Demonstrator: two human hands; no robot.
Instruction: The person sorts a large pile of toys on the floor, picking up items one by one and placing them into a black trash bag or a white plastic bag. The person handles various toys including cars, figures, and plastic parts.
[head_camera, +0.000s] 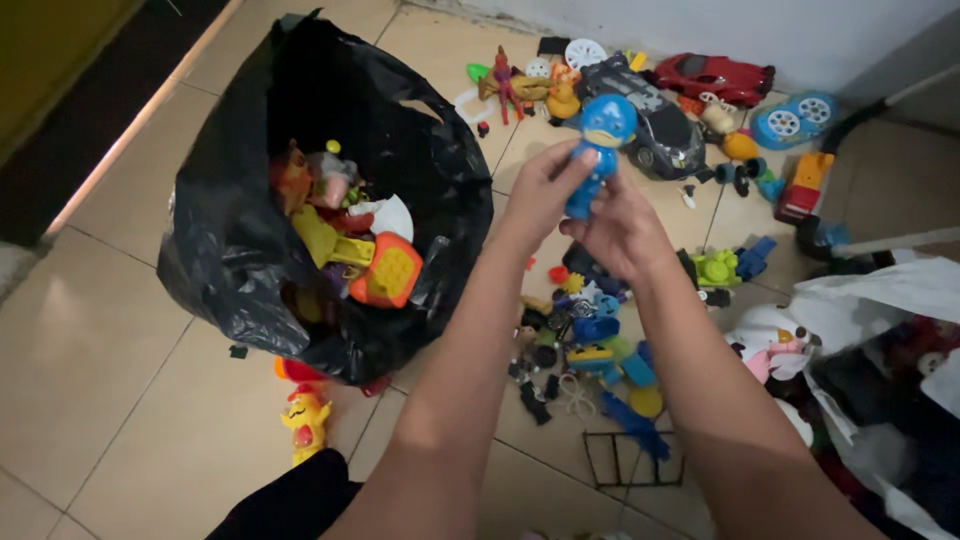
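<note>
Head view shows a blue toy figure (601, 150) with a round masked head held up in the air above the tiled floor (110, 340), between both hands and roughly level with the far edge of the toy pile. Left hand (541, 190) has its fingers closed on the figure's upper body just under the head, with the thumb pressed at the neck. Right hand (622, 228) is clamped around the figure's lower body and legs from below, so the two hands meet on the toy and touch each other. Just behind the figure lies a dark grey toy car (655, 125), and beyond that a red toy car (715, 77) rests near the wall. A blue toy with white wheels (795, 120) sits to the right of the red car, with an orange and red block toy (805, 183) near it. Below the hands a loose heap of small toys (590, 345) spreads over the tiles, mostly blue, black and yellow pieces, and a green toy vehicle (720, 268) sits just to its right. To the left of the arms stands an open black plastic bag (240, 240) with toys inside, among them an orange block with yellow studs (388, 270). A yellow duck-like figure (306, 420) lies on the floor just below the bag. At the right edge a white plastic bag (890, 290) holds more toys.
</note>
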